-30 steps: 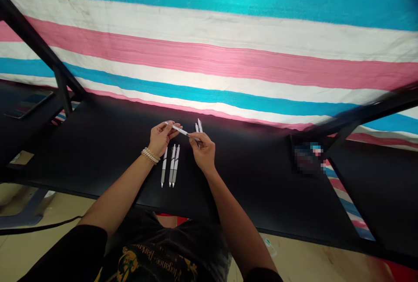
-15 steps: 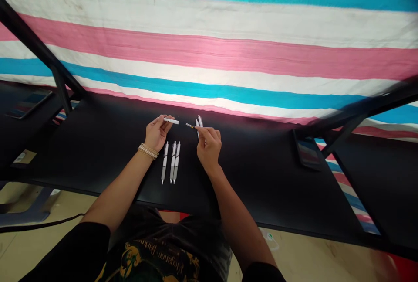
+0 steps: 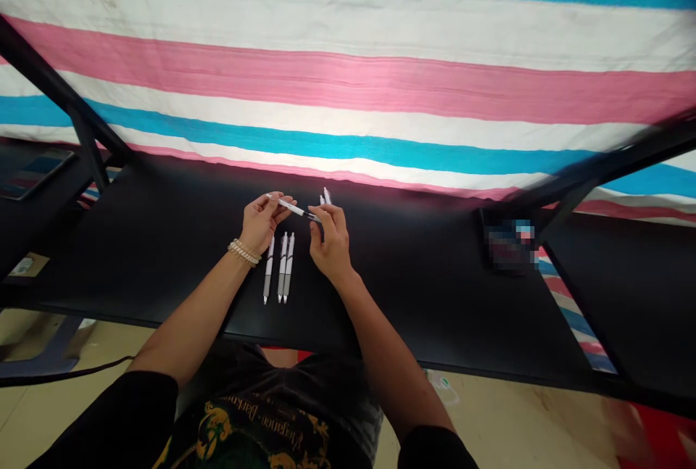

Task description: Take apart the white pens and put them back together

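My left hand point(image 3: 262, 222) pinches a white pen barrel point(image 3: 291, 206), which points to the right. At the barrel's right end my right hand point(image 3: 331, 241) holds a thin pen refill point(image 3: 312, 216), its dark part lined up with and meeting the barrel. Below my left hand a white pen with a grey grip point(image 3: 267, 277) lies upright on the black table; two more such pens point(image 3: 283, 266) lie side by side just right of it. Behind my right hand, the tops of more white pens point(image 3: 325, 196) show, their lower parts hidden.
The black table point(image 3: 413, 295) extends to both sides. A blurred dark device point(image 3: 510, 246) lies at the right near a black slanted frame bar point(image 3: 625, 168). A tablet point(image 3: 35, 173) and a small brown card point(image 3: 30, 266) are at the far left. A striped sheet point(image 3: 348, 77) hangs behind.
My right hand has moved left with the refill, closing the gap to the barrel in my left hand. The whole view has shifted slightly.
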### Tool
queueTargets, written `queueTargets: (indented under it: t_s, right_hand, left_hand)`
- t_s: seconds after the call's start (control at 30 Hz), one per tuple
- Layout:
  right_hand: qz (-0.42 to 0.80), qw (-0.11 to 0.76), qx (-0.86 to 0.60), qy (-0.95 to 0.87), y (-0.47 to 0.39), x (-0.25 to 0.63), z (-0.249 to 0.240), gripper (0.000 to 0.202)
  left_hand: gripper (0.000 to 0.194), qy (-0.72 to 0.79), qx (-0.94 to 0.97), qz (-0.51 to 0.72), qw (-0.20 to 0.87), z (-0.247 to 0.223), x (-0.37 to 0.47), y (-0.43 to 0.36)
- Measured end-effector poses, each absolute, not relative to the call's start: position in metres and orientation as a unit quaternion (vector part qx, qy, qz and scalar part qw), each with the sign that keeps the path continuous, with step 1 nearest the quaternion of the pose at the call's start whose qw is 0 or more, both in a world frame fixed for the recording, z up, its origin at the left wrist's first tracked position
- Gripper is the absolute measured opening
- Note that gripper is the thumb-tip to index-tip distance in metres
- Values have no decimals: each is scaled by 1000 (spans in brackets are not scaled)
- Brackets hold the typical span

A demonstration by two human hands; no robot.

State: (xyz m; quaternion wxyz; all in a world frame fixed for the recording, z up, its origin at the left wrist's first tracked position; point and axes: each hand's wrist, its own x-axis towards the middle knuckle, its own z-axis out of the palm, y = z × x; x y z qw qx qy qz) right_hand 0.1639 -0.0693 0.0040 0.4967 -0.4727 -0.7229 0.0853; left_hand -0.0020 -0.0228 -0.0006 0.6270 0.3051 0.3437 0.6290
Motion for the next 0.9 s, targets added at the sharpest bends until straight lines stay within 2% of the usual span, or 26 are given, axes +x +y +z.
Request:
queueTargets:
  t_s: [0.2, 0.3, 0.43, 0.57, 0.9]
  right_hand:
    - [95, 533, -463, -701, -71, 159, 0, 25]
    - [148, 527, -496, -673, -71, 161, -3, 23]
    - [181, 522, -503, -665, -70, 165, -2, 40]
    - [192, 490, -499, -688, -69, 167, 2, 31]
    - [204, 494, -514, -671, -70, 167, 4, 32]
  left_hand:
    - [35, 344, 311, 622, 631, 1, 1, -26]
    - [34, 342, 308, 623, 632, 1, 0, -25]
    - [34, 348, 293, 633, 626, 0, -2, -22]
    - [33, 354, 280, 637, 624, 0, -3, -21]
    - [34, 352, 290, 635, 624, -1, -3, -21]
